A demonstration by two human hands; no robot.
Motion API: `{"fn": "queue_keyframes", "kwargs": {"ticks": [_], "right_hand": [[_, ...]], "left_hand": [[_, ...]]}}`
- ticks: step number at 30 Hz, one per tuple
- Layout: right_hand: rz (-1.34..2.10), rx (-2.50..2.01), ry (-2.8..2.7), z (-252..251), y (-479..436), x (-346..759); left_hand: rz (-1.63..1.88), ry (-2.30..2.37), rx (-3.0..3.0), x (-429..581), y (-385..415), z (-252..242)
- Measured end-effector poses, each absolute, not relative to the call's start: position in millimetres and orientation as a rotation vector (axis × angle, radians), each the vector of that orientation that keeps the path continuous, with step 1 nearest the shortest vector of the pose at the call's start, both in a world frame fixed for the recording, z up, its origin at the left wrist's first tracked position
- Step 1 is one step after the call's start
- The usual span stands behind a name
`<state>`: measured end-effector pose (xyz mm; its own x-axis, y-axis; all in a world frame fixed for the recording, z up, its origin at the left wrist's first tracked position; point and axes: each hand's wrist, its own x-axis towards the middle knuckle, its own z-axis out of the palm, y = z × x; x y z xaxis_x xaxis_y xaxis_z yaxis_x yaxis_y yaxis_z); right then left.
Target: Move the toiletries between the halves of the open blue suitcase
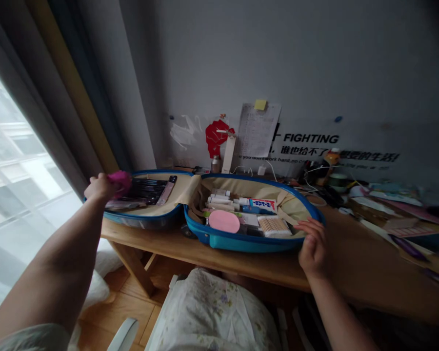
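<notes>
A small blue suitcase [245, 243] lies unfolded on the table, both halves lined in beige. My left hand [98, 188] is closed around a soft-looking magenta item [120, 183] over the left half's outer end; its kind is unclear. Dark packaged items [146, 189] lie in that half. The right half contains a toothpaste box [262, 204], several white tubes [219, 199], a pink oval item [224, 221] and a pack of cotton swabs [274, 226]. At its right rim, my right hand [313, 246] rests with fingers stretched out, holding nothing.
Papers, cables and other clutter [395, 214] cover the right of the wooden table [347, 258]. Against the wall stand a metal bottle [215, 165] and a tall white object [228, 155]. A curtained window [22, 131] is at left, a white chair arm [124, 334] below.
</notes>
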<state>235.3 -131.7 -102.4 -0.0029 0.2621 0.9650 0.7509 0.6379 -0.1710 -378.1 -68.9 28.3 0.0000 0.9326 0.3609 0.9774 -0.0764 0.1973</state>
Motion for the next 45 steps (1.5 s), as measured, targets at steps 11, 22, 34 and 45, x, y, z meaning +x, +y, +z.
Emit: {"fn": "queue_keyframes", "kwargs": {"ticks": [11,22,34,45], "right_hand": [[-0.438,-0.886,-1.569,-103,-134,234],[-0.424,-0.861,-1.598,-103,-136,235],[-0.426,-0.875,-1.608,-101,-138,233],[-0.419,-0.855,-1.590,-104,-134,237]], "left_hand": [[-1.405,-2.128,-2.120,-169,-7,82],[-0.912,-1.614,-2.973,51,-22,19],[-0.399,-1.157,-3.172,62,-24,-15],[-0.414,-1.177,-3.062,42,-42,24]]}}
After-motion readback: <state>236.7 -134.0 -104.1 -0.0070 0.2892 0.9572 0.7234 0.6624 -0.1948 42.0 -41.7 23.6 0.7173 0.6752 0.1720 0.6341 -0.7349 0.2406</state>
